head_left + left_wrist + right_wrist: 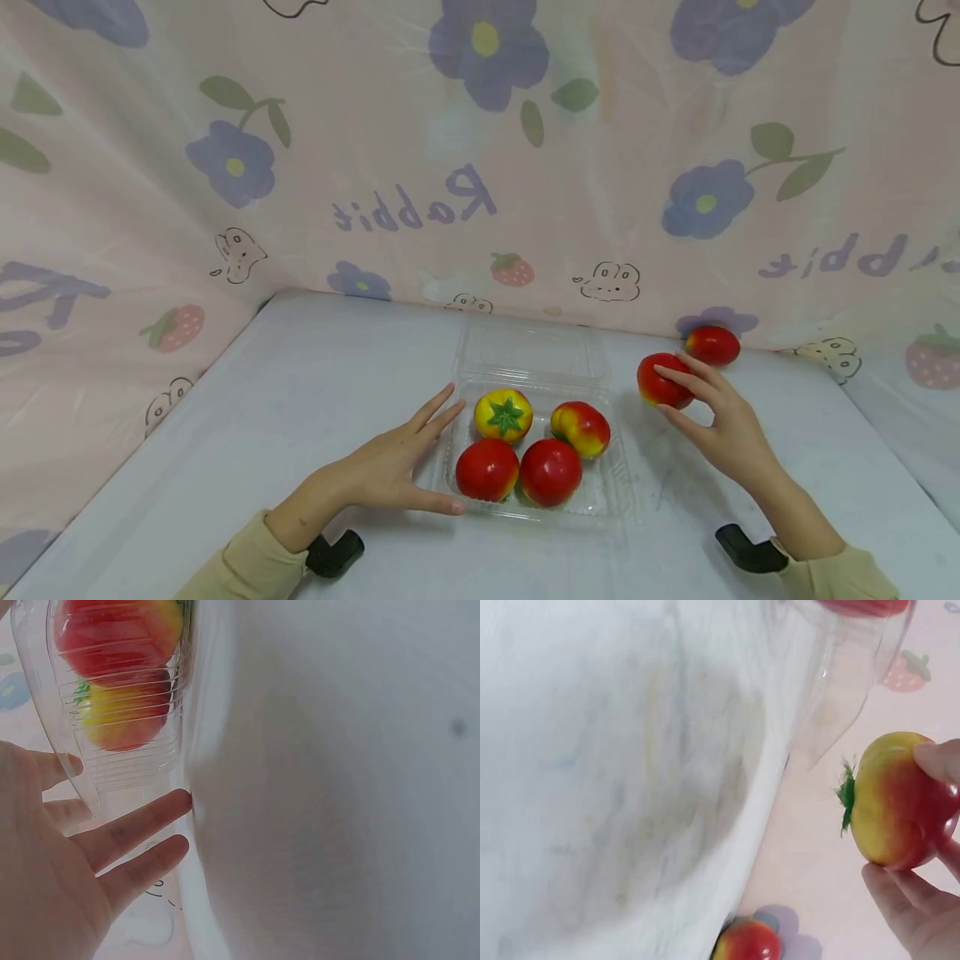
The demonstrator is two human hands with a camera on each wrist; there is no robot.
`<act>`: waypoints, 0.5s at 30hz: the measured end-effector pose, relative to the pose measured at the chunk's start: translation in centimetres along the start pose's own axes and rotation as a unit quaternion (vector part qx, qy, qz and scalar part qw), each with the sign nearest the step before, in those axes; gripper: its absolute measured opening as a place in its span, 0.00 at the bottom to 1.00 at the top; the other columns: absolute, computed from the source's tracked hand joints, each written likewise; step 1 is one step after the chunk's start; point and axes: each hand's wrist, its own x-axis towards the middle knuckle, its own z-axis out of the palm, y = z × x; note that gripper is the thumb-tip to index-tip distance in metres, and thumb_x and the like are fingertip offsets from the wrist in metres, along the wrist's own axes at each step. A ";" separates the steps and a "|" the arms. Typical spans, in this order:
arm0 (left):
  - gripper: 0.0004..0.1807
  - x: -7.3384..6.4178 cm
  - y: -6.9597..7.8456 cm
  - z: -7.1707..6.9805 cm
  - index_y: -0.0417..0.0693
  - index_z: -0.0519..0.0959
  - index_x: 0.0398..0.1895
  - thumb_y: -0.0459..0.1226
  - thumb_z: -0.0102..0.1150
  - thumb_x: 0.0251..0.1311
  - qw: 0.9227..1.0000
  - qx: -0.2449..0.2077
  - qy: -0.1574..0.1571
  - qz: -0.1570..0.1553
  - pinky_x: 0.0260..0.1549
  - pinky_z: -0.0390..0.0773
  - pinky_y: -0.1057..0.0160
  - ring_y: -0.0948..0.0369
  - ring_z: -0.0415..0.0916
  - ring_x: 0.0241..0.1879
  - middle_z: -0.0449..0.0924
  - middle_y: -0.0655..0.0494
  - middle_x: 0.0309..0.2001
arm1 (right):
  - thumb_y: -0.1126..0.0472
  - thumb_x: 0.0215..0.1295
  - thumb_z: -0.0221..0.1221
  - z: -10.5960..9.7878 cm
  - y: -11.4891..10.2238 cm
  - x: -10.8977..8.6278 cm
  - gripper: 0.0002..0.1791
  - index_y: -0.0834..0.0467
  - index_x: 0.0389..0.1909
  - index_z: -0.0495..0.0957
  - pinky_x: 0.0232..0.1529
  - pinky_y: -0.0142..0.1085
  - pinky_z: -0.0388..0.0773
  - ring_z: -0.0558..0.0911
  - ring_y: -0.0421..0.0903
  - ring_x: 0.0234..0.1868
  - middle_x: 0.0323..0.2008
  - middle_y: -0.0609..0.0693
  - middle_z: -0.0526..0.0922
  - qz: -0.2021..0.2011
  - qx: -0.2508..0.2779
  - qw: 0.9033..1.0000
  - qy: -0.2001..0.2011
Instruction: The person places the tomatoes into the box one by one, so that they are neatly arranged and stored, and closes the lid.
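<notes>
In the head view, a clear plastic clamshell box [617, 492] lies with its lid folded back, and several red and yellow toy tomatoes [551, 472] sit inside it. My left hand [386, 468] is spread at the box's left side, fingers straight; in the left wrist view the fingers [142, 825] reach along its wall. To the right of the box, my right hand [723, 425] pinches another toy tomato [660, 382] between thumb and fingertips. The right wrist view shows this tomato [900, 802] held off the table, its green leafy top turned sideways.
One more red toy tomato [712, 345] lies at the back right, against the printed curtain [420, 150]. The box's lid [531, 350] extends toward that curtain. A white table [337, 358] carries everything. Black wrist mounts [335, 553] stick out near both cuffs.
</notes>
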 end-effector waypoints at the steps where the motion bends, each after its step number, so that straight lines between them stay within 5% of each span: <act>1: 0.61 0.0 0.0 0.0 0.61 0.44 0.77 0.68 0.63 0.43 1.000 -0.001 0.000 0.000 0.54 0.72 0.38 0.47 0.61 0.69 0.29 0.62 0.78 | 0.71 0.50 0.69 0.0 -0.2 0.1 0.30 0.58 0.58 0.76 0.46 0.06 0.55 0.70 0.64 0.58 0.64 0.64 0.67 -0.002 -0.002 1.000 0.000; 15: 0.61 0.0 0.0 0.0 0.62 0.43 0.77 0.69 0.62 0.43 1.000 -0.003 0.000 -0.002 0.54 0.73 0.38 0.47 0.61 0.69 0.29 0.62 0.78 | 0.72 0.49 0.69 1.0 -2.5 0.8 0.30 0.56 0.56 0.78 0.49 0.08 0.59 0.71 0.60 0.58 0.63 0.61 0.70 -0.038 0.019 0.999 0.007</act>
